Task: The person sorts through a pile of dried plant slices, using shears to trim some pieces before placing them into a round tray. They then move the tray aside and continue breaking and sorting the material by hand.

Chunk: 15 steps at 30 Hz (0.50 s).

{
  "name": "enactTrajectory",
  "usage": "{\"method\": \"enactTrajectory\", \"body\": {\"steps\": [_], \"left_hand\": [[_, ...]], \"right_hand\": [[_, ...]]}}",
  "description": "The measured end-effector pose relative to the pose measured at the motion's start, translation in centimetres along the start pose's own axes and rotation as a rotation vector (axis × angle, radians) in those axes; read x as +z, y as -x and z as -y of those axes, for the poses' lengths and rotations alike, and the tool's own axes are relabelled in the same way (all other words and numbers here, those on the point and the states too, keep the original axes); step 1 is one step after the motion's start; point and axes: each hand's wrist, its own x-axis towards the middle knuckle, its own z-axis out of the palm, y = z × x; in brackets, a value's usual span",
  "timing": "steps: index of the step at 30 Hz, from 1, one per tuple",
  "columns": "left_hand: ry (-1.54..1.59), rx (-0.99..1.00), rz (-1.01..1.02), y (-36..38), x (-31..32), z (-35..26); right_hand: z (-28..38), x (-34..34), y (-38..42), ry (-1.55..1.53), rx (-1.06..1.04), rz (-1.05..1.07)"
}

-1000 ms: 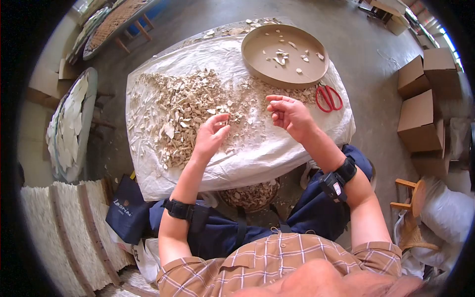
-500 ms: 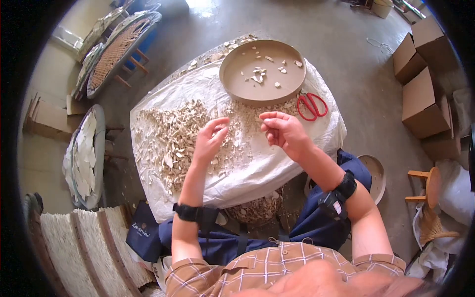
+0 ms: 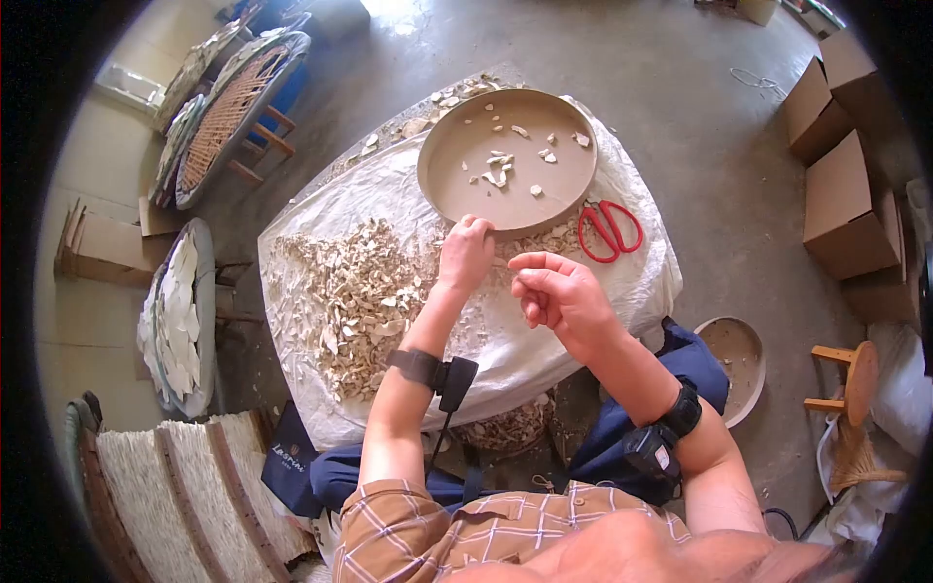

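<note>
While the left hand (image 3: 466,251) curls at the tray (image 3: 457,209) rim, the right hand (image 3: 556,296) pinches something too small to tell; better drop pieces gently, well inside the tray.

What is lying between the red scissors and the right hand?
In the head view, between the red scissors and the right hand lies white sheeting with a few pale chips near the round tray's rim.

The left hand (image 3: 466,252) grips the near rim of the round tray (image 3: 457,170) at the table's far edge. The right hand (image 3: 559,294) hovers half-curled beside it, over pale chips (image 3: 355,291). Red scissors (image 3: 608,228) lie near the right edge.
</note>
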Motion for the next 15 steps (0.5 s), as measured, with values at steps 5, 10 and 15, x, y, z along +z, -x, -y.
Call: {"method": "enactTrajectory", "body": {"steps": [5, 10, 15], "left_hand": [[0.009, -0.086, 0.297, 1.1, -3.1, -1.4], [-0.019, -0.067, 0.182, -1.9, -2.4, 1.2], [-0.035, -0.081, 0.103, -3.0, 0.7, 2.8]], "right_hand": [[0.5, -0.1, 0.6, 0.003, 0.003, -0.009], [0.7, -0.2, 0.5, 0.017, 0.000, 0.003], [1.2, -0.6, 0.4, 0.031, -0.016, -0.025]]}}
